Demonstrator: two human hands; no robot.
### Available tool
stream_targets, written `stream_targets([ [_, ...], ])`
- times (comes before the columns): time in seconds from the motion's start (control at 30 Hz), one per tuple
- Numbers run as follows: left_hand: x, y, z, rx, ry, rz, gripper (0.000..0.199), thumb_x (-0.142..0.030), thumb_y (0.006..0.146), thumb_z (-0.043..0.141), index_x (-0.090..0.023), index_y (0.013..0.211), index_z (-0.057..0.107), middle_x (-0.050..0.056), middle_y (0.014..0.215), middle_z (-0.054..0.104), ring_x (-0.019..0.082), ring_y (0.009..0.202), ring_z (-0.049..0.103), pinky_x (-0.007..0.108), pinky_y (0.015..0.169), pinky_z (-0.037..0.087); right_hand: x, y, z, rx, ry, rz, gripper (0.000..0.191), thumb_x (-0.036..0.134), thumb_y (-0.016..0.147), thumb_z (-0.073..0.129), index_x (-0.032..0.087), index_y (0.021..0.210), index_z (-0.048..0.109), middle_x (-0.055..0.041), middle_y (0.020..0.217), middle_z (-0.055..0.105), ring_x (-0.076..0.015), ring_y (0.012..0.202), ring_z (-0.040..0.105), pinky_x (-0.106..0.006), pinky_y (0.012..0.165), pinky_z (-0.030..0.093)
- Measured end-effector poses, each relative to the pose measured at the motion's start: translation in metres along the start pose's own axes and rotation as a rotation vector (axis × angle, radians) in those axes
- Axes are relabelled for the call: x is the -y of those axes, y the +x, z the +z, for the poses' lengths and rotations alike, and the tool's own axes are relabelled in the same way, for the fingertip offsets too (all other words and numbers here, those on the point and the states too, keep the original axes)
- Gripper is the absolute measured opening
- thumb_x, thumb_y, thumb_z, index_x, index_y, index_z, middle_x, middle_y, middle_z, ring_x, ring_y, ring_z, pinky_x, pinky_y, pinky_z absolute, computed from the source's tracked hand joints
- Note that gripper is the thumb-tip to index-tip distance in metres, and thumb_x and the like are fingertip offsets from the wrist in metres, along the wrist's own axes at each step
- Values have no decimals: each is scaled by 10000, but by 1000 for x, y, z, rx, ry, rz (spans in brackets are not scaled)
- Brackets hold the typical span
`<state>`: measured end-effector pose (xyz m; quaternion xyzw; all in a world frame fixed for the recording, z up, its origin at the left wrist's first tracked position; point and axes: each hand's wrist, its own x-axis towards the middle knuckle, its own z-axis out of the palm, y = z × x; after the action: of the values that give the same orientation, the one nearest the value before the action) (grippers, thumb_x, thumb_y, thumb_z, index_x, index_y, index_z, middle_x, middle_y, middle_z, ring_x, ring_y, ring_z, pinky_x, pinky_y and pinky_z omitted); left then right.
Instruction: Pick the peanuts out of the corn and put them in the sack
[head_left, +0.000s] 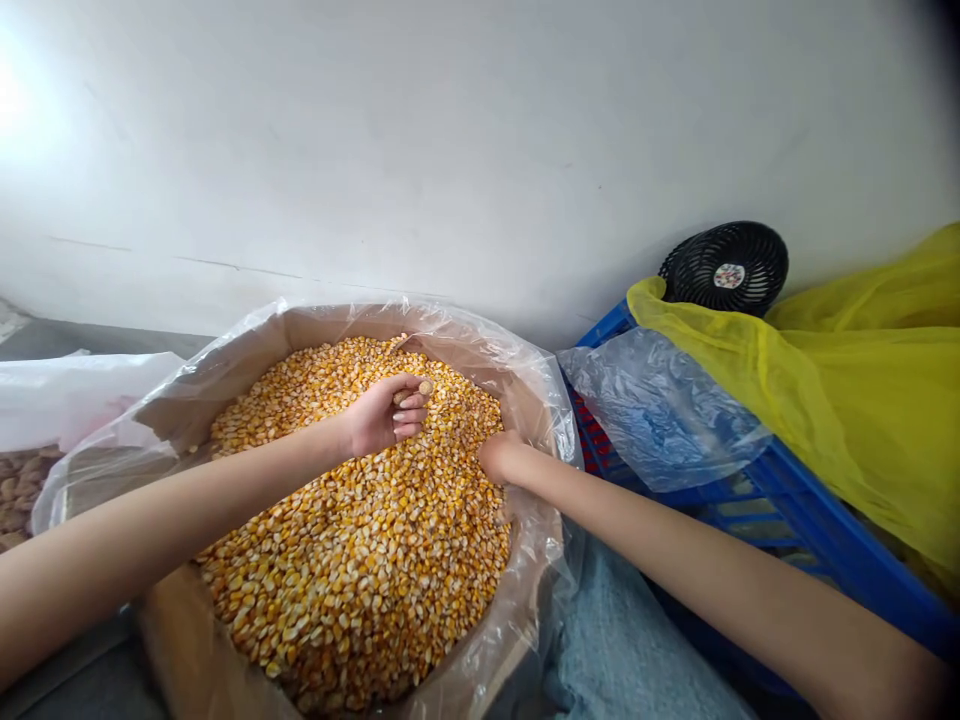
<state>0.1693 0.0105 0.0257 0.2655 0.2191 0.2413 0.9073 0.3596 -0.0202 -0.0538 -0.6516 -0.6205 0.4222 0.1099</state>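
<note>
A large sack [559,400] lined with clear plastic holds a heap of yellow corn kernels [360,560]. Above the heap, near its middle, my left hand [390,413] is curled with its fingers closed around small tan pieces [425,387], one of them showing by the thumb. My right hand [499,457] is sunk into the kernels at the right side of the sack; only the wrist area shows, and its fingers are hidden.
On the right, a blue crate [810,500] bears a clear plastic bag [667,410], yellow mesh [862,390] and a black fan [727,270]. At far left is a white bag [75,395] near brown pieces [22,490]. A pale wall rises behind.
</note>
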Motion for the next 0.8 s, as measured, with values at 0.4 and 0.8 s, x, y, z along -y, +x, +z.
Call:
stream_targets([
  [0.4, -32, -50, -15, -46, -203, 157, 203, -296, 819, 363, -148, 741, 478, -57, 483, 260, 28, 336, 209, 125, 284, 152, 74, -68, -63, 337, 732, -109, 203, 309, 710, 490, 199, 881, 488, 67, 486, 332, -45, 374, 265, -134, 308, 162],
  [0.8, -12, -64, -52, -200, 211, 56, 143, -209, 744, 476, -154, 858, 543, -47, 581, 382, 14, 356, 205, 127, 286, 130, 74, -56, -29, 316, 1022, -22, 191, 226, 598, 469, 201, 787, 483, 6, 696, 434, -43, 423, 302, -119, 284, 137],
])
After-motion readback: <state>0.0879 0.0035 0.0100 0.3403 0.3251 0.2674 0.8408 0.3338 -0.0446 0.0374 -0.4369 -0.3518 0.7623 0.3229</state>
